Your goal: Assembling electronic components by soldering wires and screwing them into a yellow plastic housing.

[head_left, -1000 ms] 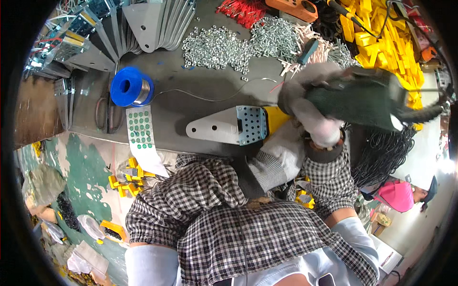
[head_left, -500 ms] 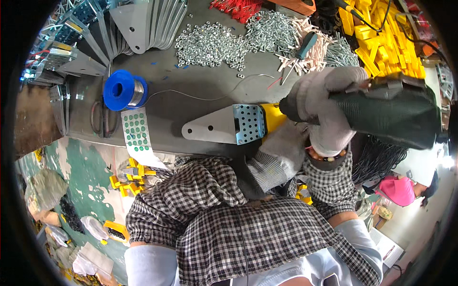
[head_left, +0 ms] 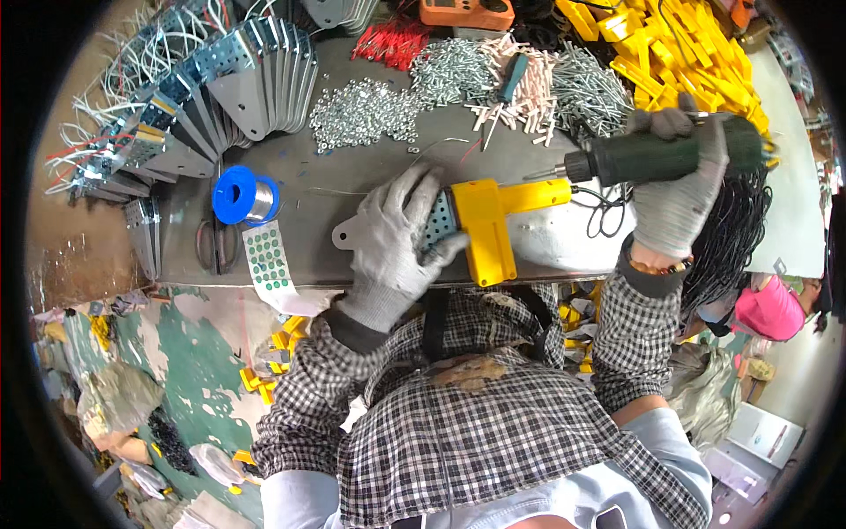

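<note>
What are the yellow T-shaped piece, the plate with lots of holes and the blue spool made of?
Yellow T-shaped piece: probably plastic, because it's one even, bright colour with a smooth, slightly shiny surface.
Perforated plate: looks like metal, bluish-silver and shiny, with neat rows of holes.
Blue spool: likely smooth plastic, evenly coloured, though looks alone can't prove it.
</note>
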Demonstrator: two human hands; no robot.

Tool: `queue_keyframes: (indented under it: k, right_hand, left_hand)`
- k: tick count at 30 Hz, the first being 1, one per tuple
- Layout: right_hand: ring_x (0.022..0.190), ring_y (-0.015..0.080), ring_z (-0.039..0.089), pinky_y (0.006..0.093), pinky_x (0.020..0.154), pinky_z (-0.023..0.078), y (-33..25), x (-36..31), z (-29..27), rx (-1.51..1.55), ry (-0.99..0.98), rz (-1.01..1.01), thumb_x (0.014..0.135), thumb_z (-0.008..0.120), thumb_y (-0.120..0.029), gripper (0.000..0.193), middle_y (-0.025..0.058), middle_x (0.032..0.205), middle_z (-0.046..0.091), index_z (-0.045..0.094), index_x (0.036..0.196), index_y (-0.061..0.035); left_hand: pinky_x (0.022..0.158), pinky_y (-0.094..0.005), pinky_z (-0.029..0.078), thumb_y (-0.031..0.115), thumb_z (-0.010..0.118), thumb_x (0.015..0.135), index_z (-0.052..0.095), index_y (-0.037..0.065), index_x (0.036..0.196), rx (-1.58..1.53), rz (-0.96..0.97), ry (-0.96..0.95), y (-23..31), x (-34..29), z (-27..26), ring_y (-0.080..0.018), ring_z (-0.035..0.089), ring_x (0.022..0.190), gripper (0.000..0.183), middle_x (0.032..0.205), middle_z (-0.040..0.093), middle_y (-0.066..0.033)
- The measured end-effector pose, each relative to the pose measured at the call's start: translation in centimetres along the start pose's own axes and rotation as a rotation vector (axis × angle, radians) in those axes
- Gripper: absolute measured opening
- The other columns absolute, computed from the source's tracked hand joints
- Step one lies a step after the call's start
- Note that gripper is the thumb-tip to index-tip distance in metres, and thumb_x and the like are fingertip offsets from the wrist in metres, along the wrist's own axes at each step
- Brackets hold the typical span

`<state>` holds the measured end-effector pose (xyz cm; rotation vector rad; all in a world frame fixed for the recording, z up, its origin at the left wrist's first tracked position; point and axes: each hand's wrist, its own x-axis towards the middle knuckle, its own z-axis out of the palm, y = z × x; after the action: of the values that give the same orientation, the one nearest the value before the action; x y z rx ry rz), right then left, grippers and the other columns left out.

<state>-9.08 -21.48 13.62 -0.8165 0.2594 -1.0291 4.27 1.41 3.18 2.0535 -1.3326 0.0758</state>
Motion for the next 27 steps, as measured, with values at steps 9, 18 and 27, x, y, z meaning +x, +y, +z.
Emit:
queue_keyframes:
  k: [9,18,27]
  right_hand:
    - [0.071,0.0161,0.053,0.0400,0.081,0.049,4.1,1.2,-6.2,0.287,0.260,0.124,0.090,0.067,-0.023,0.026,0.0012,0.078,0.053,0.055,0.102,-0.0042]
    - [0.073,0.0180,0.054,0.0414,0.079,0.049,5.7,0.7,-5.7,0.257,0.287,0.213,0.091,0.065,-0.032,0.022,-0.0013,0.078,0.052,0.055,0.092,-0.0132]
    - [0.066,0.0148,0.052,0.0398,0.079,0.049,5.4,0.5,-3.6,0.268,0.346,0.193,0.093,0.064,-0.025,0.022,-0.0005,0.075,0.052,0.056,0.093,-0.0048]
  left_hand:
    - [0.099,-0.0379,0.043,0.032,0.069,0.079,0.059,0.010,0.131,0.094,-0.068,-0.200,-1.0,0.2,0.3,-0.0292,0.055,0.110,0.058,0.121,0.059,-0.0099]
    - [0.099,-0.0429,0.043,0.035,0.070,0.078,0.058,0.012,0.130,0.071,-0.063,-0.145,-0.9,-0.1,0.5,-0.0306,0.054,0.114,0.058,0.124,0.059,-0.0095]
    - [0.099,-0.0421,0.043,0.041,0.072,0.077,0.060,0.013,0.129,0.063,-0.062,-0.144,-1.2,-0.1,0.6,-0.0296,0.055,0.113,0.061,0.123,0.059,-0.0090]
